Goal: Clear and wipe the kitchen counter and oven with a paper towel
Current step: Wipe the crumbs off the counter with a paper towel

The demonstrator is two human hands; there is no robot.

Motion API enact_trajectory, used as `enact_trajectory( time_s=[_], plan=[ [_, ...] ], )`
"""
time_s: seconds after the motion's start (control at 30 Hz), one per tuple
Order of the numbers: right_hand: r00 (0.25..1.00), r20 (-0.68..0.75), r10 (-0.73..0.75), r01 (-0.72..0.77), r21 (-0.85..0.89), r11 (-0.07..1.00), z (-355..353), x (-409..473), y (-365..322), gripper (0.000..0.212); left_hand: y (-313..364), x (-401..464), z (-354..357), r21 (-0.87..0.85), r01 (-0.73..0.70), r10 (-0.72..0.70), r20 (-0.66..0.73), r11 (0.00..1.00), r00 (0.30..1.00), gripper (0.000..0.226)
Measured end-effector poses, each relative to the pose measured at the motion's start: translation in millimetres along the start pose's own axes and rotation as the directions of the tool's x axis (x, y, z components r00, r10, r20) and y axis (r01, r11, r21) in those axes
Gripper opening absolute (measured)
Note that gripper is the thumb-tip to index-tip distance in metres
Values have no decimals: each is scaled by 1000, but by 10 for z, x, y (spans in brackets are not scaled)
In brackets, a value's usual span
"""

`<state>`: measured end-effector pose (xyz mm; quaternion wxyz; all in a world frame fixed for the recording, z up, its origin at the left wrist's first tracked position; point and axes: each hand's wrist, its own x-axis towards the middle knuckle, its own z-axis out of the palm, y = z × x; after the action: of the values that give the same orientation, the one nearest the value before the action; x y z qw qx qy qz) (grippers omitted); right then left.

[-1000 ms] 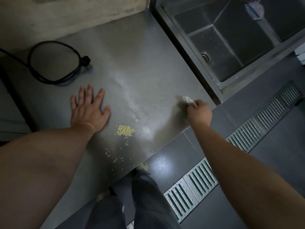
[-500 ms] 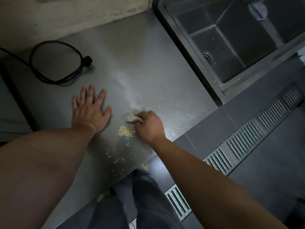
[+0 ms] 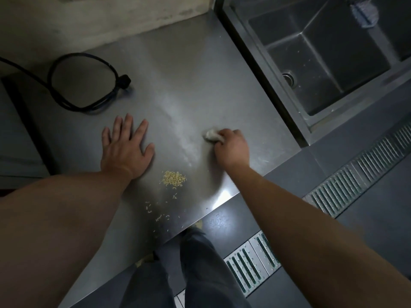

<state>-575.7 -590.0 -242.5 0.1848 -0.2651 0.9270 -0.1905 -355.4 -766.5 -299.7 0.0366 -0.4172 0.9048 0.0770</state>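
A steel counter (image 3: 178, 70) fills the middle of the view. My right hand (image 3: 231, 147) grips a crumpled white paper towel (image 3: 211, 134) and presses it on the counter, right of a pale smear. A small heap of yellowish crumbs (image 3: 174, 178) lies below and left of the towel, with scattered bits trailing toward the counter's front edge. My left hand (image 3: 125, 147) rests flat on the counter with fingers spread, left of the crumbs.
A coiled black power cord with plug (image 3: 89, 85) lies at the back left of the counter. A steel sink (image 3: 322, 63) adjoins the counter on the right. Below are my legs, a dark tiled floor and a metal drain grate (image 3: 347, 183).
My right hand swept the towel left from the counter's right edge to beside the crumb heap, then moved back right and up. My left hand stayed put.
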Motion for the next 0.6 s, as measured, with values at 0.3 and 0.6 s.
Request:
enact_trajectory(
  time_s=[0.3,0.6],
  plan=[
    [959,148,-240,229,85,970,429,-693,-418,30,-9,24,5,6,15,-15,12,1000,1000,71],
    [991,-132,8,-5,22,1000,-9,-452,116,36,-2,14,-5,-7,17,-17,34,1000,999,71]
  ],
)
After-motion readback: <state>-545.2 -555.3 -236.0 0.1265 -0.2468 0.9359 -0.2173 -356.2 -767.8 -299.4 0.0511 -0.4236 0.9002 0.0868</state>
